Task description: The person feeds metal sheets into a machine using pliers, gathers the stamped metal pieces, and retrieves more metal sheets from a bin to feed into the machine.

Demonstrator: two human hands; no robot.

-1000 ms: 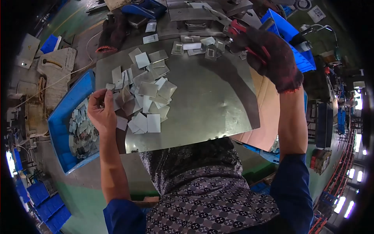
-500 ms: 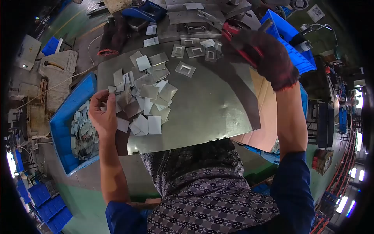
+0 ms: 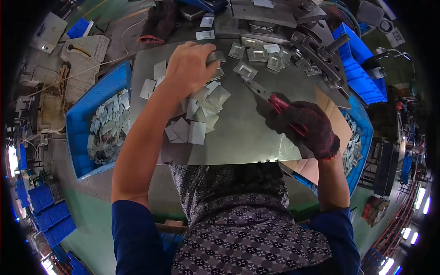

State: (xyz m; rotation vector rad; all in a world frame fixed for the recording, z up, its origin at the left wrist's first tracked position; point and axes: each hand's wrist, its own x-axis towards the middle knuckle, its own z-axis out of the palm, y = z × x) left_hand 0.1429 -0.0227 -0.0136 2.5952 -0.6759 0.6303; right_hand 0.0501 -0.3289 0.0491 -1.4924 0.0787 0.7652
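Observation:
My bare left hand (image 3: 190, 66) is over the upper part of a pile of flat metal plates (image 3: 217, 96), its fingers bent; whether anything is between them is hidden. In my right hand (image 3: 314, 126), which wears a dark glove, are red-handled pliers (image 3: 277, 103). The tips of the pliers touch or lie just beside a plate with a rectangular opening (image 3: 245, 70). Several similar plates (image 3: 257, 55) lie near the back edge of the metal work surface (image 3: 243, 137).
On the left stands a blue bin (image 3: 79, 149) of small metal pieces; another blue bin (image 3: 364, 133) is at the right beside cardboard (image 3: 331, 112). A dark glove (image 3: 160, 23) lies at the back left. Metal tooling (image 3: 321, 57) borders the back right.
My left hand has moved right and up from the pile's left side to its upper part. My right hand has brought the pliers down toward the single plate. The view has shifted.

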